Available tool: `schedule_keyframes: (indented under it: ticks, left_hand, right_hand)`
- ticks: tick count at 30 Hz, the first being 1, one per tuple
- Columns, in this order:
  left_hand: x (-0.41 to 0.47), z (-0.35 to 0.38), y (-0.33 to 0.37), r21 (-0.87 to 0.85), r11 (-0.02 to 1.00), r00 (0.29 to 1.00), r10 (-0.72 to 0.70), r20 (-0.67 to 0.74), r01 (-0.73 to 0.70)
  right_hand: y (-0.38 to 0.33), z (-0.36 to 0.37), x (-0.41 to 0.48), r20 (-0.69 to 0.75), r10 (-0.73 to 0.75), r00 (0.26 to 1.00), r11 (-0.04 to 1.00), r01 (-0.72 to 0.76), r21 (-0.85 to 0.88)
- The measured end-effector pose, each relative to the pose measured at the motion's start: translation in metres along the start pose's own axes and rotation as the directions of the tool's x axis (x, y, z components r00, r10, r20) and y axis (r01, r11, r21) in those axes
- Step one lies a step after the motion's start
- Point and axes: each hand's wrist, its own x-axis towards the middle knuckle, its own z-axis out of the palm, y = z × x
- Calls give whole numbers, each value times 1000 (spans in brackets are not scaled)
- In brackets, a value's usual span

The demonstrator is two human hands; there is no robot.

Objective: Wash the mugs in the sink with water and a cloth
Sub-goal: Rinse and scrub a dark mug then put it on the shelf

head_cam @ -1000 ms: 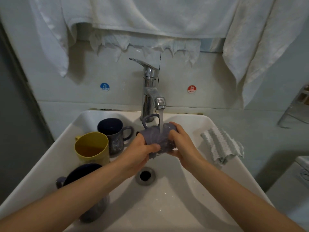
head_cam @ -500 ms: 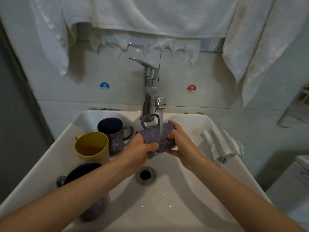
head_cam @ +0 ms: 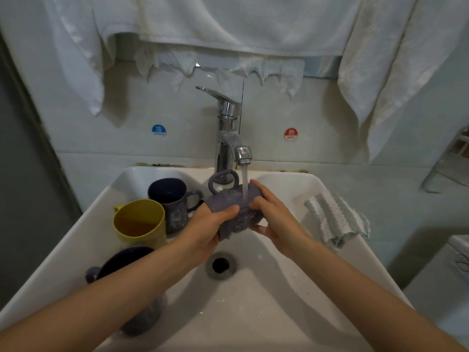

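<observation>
A grey-purple mug (head_cam: 237, 208) lies on its side under the running tap (head_cam: 243, 154), handle up at the back. My left hand (head_cam: 209, 228) grips its left part, thumb across the front. From the right, my right hand (head_cam: 272, 215) holds it, fingers curled over its end. Water falls on the mug between my hands. Three more mugs stand at the sink's left: a yellow mug (head_cam: 138, 223), a dark blue mug (head_cam: 171, 201) behind it, and a dark mug (head_cam: 127, 261) partly hidden by my left forearm. A striped grey-white cloth (head_cam: 335, 219) lies on the sink's right rim.
The white sink (head_cam: 253, 313) has an open drain (head_cam: 220, 265) below my hands. White towels (head_cam: 228, 29) hang above the tap. Cold and hot stickers mark the wall. A metal rack (head_cam: 449, 163) stands at the far right.
My hands have shifted slightly on the mug under the stream. The mug stays in the same place, handle up.
</observation>
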Motion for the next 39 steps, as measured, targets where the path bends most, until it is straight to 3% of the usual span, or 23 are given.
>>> schedule_keyframes:
  ticks: [7,13,20,39]
  left_hand:
    - [0,1,0,13,1000,1000,15,19,-16]
    - [-2,2,0,-5,1000,999,23,45,-23]
    - [0,1,0,-34,999,999,0,41,2]
    - [0,1,-1,-3,1000,999,-13,53,13]
  right_hand:
    - [-2,2,-2,-54,24,998,988,-15,152]
    - [-1,4,-4,-24,14,1000,994,-11,113]
    - [-3,2,-4,-54,48,997,974,-35,223]
    - [0,3,-1,-84,51,995,965,-28,261]
